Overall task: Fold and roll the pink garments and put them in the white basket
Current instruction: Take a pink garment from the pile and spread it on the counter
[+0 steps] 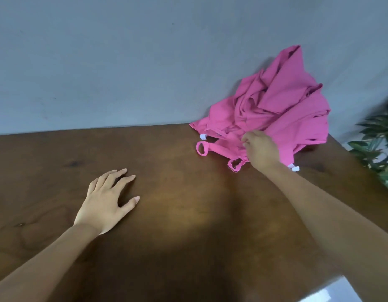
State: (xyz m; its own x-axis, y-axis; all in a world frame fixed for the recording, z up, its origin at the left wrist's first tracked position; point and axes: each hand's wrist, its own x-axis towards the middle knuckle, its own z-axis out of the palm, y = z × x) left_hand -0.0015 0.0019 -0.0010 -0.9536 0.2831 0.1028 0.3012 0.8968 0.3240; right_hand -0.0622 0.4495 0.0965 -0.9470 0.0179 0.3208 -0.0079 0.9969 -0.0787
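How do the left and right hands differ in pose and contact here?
The left hand lies open, fingers spread on the wooden table; the right hand is curled, pinching the pink garments. The left hand sits nearer the person; the right hand reaches farther, toward the wall. Both are bare.

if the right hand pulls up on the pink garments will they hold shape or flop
Probably floppy: the pink garments lie in soft creases, slumped against the wall. Likely light, since thin straps curl loosely on the table. Gripped by the right hand at one spot, the rest would probably trail.
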